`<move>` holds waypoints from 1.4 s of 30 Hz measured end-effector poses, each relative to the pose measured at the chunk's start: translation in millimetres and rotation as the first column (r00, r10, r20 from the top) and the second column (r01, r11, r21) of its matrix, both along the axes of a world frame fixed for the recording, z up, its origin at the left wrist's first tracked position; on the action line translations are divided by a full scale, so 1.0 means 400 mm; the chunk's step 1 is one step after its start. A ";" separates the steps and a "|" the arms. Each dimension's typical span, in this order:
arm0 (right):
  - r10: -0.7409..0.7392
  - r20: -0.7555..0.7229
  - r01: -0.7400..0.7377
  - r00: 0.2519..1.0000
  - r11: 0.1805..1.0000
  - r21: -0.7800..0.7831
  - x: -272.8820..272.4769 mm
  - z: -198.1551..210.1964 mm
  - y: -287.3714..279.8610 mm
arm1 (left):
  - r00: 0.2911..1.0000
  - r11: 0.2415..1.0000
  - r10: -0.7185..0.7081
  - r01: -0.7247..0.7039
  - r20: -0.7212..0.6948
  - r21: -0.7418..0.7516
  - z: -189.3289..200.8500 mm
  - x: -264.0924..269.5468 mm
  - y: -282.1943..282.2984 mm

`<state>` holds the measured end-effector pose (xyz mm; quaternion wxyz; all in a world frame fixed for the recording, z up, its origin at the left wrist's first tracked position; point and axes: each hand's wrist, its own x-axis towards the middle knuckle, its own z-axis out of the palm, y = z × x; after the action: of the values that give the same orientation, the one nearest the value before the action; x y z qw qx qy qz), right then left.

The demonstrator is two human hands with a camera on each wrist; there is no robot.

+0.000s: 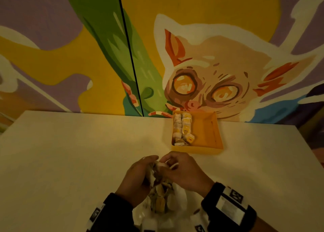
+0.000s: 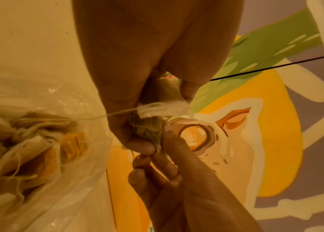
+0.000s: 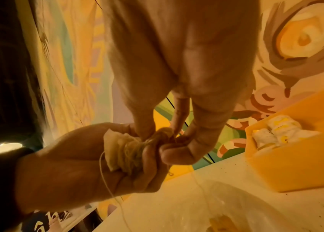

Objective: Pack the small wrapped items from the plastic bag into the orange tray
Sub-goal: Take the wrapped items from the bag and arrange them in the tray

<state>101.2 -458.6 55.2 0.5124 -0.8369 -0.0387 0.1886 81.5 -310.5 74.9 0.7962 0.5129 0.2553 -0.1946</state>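
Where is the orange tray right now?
In the head view the orange tray sits at the far edge of the white table, against the painted wall, beyond and slightly right of both hands, with wrapped items along its left side.

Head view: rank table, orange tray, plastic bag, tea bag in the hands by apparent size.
1. Table, fills the lower frame.
2. Orange tray and plastic bag: unsure; the bag is nearer, partly hidden by the hands and cut off at the frame edge.
3. Tea bag, mostly hidden between left hand and right hand.
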 end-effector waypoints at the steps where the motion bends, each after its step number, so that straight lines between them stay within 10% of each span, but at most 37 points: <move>1: -0.017 -0.007 0.017 1.000 1.000 0.009 -0.007 0.000 -0.002 | 1.000 1.000 -0.015 0.015 0.006 0.016 0.000 -0.006 -0.002; 20: -0.078 0.057 0.064 0.995 0.974 0.219 -0.081 0.072 -0.044 | 0.967 0.977 -0.199 0.183 0.162 0.109 0.012 -0.079 0.020; 27: -0.070 -0.159 0.136 0.985 0.883 0.450 -0.090 0.094 -0.036 | 0.985 0.996 -0.083 0.077 0.150 0.049 0.011 -0.078 0.028; 42: -0.103 0.161 0.086 0.982 0.991 0.105 -0.112 0.093 -0.011 | 0.986 0.977 -0.162 0.167 0.045 -0.134 0.026 -0.080 0.007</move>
<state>56.3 -463.0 92.4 0.5562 -0.8245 -0.0507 0.0913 49.5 -307.6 85.3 0.8148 0.4796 0.1846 -0.2683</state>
